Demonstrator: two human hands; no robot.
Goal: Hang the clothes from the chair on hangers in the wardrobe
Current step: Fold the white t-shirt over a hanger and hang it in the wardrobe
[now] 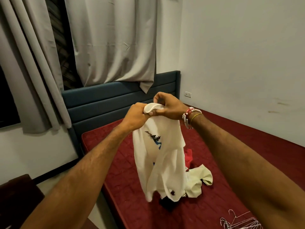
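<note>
Both hands hold the shirt (pixel 161 162) by its collar (pixel 152 107), up in the air over the bed (pixel 231 162). The left hand (pixel 137 116) is curled in a fist round the collar's rib. The right hand (pixel 166 104) pinches the same rib just beside it, thumb and fingers bent over the cloth.

The two grips sit close together, so the neck opening is bunched rather than spread. A hanger pushed in now would likely snag or slip into a sleeve. Both hands are busy, and the hangers (pixel 239 222) lie at the bed's near corner, well apart from the shirt. Reaching for one means freeing a hand, and the shirt could then twist, slide out or drop onto the clothes below. The wire hangers look interlocked, so lifting one may drag the rest. The hem hangs near a black garment (pixel 166 203) and a cream one (pixel 199 179), and I cannot tell whether it touches them. It might catch and pull them along. A hard tug could also stretch the rib. The wardrobe is not in view.

The shirt is white, thin and soft, hanging in long crumpled folds. A dark and blue print shows high on it, partly folded in. Near the hem is a small dark mark, which may be a stain or a hole.
</note>
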